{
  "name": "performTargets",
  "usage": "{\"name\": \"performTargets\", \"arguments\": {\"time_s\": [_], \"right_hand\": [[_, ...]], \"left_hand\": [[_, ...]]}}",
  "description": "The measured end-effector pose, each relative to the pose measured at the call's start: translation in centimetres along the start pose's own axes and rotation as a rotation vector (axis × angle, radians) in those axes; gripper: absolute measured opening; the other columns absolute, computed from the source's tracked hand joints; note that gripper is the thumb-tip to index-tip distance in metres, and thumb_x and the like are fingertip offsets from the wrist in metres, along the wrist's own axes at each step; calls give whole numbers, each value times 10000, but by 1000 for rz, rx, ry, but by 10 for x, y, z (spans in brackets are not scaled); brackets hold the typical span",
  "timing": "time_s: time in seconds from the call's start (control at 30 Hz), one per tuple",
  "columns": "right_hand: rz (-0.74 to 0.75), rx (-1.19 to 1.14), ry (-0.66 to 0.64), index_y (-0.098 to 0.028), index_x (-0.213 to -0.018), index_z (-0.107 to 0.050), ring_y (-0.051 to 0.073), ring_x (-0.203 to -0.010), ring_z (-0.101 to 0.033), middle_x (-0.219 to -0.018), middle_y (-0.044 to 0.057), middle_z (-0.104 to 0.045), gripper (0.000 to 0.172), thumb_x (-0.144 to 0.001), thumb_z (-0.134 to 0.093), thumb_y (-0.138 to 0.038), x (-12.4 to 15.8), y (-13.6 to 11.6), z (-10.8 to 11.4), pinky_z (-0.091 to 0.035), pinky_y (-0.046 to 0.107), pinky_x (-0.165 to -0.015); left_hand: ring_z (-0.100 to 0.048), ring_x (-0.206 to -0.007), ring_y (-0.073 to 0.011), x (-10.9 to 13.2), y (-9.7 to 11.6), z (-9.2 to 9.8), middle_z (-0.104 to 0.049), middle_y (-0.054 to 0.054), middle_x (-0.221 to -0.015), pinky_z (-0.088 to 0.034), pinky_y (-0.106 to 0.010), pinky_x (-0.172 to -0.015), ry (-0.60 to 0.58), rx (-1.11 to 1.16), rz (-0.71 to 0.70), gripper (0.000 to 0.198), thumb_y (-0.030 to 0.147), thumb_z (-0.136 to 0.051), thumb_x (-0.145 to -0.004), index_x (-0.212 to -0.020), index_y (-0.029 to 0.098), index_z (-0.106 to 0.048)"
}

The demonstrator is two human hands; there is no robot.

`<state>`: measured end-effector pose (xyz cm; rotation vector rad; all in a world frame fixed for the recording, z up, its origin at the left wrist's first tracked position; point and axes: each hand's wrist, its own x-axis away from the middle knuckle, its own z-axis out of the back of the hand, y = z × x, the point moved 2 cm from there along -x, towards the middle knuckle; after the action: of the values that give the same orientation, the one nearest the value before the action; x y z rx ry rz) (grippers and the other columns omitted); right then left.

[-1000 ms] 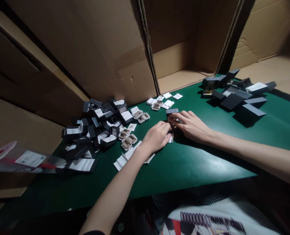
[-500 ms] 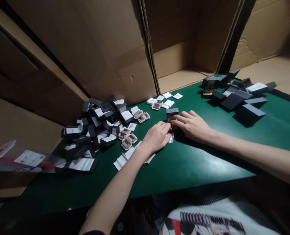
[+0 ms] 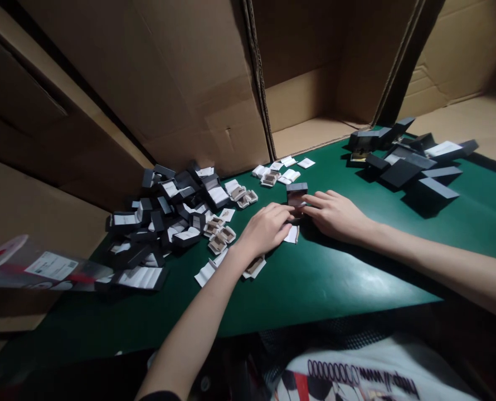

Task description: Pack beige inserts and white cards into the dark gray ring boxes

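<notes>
A small black box (image 3: 297,192) stands on the green table with its lid raised. My left hand (image 3: 268,225) grips the box's left side, its fingertips at the front and partly inside. From the right, the fingers of my right hand (image 3: 335,214) press on the other side. My fingers hide most of the box's inside. Just below my left fingertips lies a white padded insert (image 3: 292,234). Another white insert (image 3: 255,268) shows beyond my left wrist, partly covered by it.
To the left is a heap of open black boxes (image 3: 185,189), with several pale inserts (image 3: 218,234) beside it. More black boxes (image 3: 402,171) lie at the right. Cardboard walls (image 3: 198,83) stand behind the green table (image 3: 348,278). A clear plastic container (image 3: 5,273) lies at far left.
My left hand has shifted slightly up and left, uncovering more of the white insert below it. My right fingers have straightened a little along the box.
</notes>
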<state>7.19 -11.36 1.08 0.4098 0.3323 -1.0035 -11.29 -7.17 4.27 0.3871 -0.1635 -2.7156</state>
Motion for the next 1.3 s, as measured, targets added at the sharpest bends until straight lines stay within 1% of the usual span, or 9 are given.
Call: {"name": "performTargets", "arguments": {"time_s": [0.1,0.23,0.33,0.43,0.6,0.8,0.97,1.17,1.3], "right_hand": [[-20,-4,-10,-152,-957,-650,199,-800,-500,-1074,106,-631,230,-839,-458,-106,0,2,0,-296,319,-664],[-25,-17,-18,-147,-994,-645,203,-819,-499,-1093,112,-624,240,-847,-457,-121,-1,4,0,-319,318,-686],[-23,-14,-26,-143,-1003,-646,207,-829,-498,-1103,113,-619,244,-851,-455,-129,-1,5,-1,-333,322,-697],[-20,-34,-20,-143,-1005,-654,213,-849,-496,-1097,120,-621,250,-852,-457,-133,-1,6,-1,-341,322,-695],[-39,-39,-15,-141,-952,-681,231,-901,-497,-1098,130,-623,252,-857,-448,-131,0,9,-2,-348,330,-699],[-74,-29,-18,-147,-965,-693,234,-886,-494,-1053,133,-632,276,-833,-458,-91,0,16,-1,-344,336,-694],[-56,-25,-4,-158,-985,-697,236,-892,-495,-1077,132,-632,286,-847,-452,-102,0,15,2,-367,334,-698],[-24,-121,47,-178,-1003,-688,239,-980,-508,-1189,118,-611,320,-825,-450,-59,2,18,1,-408,346,-749],[-18,-163,62,-192,-970,-695,234,-981,-517,-1189,104,-615,334,-814,-442,-40,2,19,1,-413,354,-764]], "left_hand": [[-539,-1079,-202,1,-6,10,-605,-71,-1164,-447,-373,-954,92,-47,66,176,162,-449,-902,-988,162,-602],[-550,-1010,-209,6,-21,21,-625,-68,-1024,-468,-372,-914,209,-163,288,185,110,-457,-878,-941,156,-625],[-538,-1035,-245,13,-36,22,-612,-87,-1035,-471,-404,-917,198,-230,466,189,111,-503,-845,-975,150,-635],[-526,-1062,-276,18,-48,18,-592,-109,-1102,-459,-446,-943,143,-259,544,220,137,-529,-835,-1028,140,-633],[-497,-1139,-275,19,-52,16,-561,-103,-1214,-436,-449,-993,117,-184,518,279,117,-509,-842,-1099,146,-614],[-522,-1107,-253,18,-48,19,-585,-94,-1144,-452,-444,-978,150,-159,493,337,73,-505,-821,-1129,169,-602],[-449,-1205,-297,19,-52,12,-510,-100,-1304,-411,-498,-1015,115,-202,472,435,76,-535,-801,-1222,182,-547],[-510,-1132,-231,17,-51,9,-518,-112,-1176,-476,-375,-941,103,-54,421,557,-42,-370,-794,-1289,180,-496],[-508,-1111,-238,18,-54,5,-531,-113,-1148,-468,-395,-949,71,-81,404,548,-28,-387,-793,-1287,177,-509]]}}
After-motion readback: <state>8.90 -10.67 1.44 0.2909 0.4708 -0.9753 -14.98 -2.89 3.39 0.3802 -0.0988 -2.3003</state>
